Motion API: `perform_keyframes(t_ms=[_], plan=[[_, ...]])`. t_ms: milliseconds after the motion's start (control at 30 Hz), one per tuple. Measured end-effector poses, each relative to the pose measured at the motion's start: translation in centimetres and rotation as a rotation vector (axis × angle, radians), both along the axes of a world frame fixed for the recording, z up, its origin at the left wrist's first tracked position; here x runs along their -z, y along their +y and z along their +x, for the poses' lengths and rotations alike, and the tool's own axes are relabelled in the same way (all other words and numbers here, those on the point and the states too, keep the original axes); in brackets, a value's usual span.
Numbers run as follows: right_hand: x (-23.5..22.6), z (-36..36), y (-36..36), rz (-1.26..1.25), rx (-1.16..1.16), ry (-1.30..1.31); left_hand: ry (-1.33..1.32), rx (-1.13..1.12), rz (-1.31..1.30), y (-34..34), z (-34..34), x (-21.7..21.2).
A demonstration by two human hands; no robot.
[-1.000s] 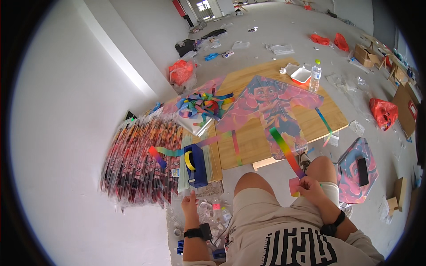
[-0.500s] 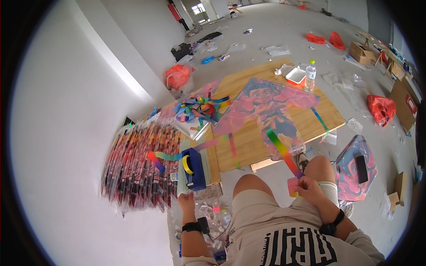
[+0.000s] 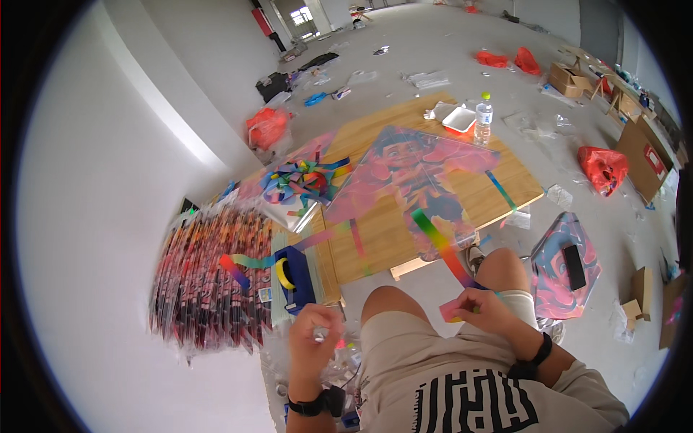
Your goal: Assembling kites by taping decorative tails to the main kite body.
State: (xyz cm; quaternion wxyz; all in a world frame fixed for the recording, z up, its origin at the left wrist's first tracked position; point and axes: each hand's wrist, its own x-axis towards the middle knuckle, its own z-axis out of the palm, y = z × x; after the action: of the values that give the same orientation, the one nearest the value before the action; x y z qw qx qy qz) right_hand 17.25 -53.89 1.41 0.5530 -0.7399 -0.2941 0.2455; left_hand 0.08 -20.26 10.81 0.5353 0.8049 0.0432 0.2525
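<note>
Rainbow ribbon tail (image 3: 437,245), lower centre: pinched by right hand (image 3: 482,310); left hand (image 3: 315,339), fingers curled, contents indiscernible, below blue tape dispenser (image 3: 294,278).

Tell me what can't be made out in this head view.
- Left hand: motion blur hides what its fingers pinch.
- Pink slip at right hand: fingers cover part.
- Stack of red-patterned plastic packets: blurred, contents unclear.
- Clear plastic bottle: too small for detail.
</note>
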Motion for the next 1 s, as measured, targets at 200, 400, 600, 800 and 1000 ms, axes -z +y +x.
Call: perform_keyframes(t_ms=[200,400,600,800,1000], plan=[[-10.3,-1.0,1.4,0.566,-0.296,0.115,-0.189,0.388,0.116,-8.4,5.4,-5.5],[-10.0,-1.3,0.3,0.728,-0.428,0.325,-0.251,0.414,-0.015,-11.6,7.3,-3.6],[-10.1,-1.6,-0.7,0.739,-0.365,0.344,-0.233,0.438,0.002,-12.4,8.2,-1.9],[-9.6,-2.2,-1.3,0.770,-0.375,0.471,-0.160,0.402,-0.005,-12.6,8.3,-2.1],[-9.6,-2.6,-0.6,0.788,-0.362,0.379,-0.102,0.314,0.034,-12.4,8.1,-1.5]])
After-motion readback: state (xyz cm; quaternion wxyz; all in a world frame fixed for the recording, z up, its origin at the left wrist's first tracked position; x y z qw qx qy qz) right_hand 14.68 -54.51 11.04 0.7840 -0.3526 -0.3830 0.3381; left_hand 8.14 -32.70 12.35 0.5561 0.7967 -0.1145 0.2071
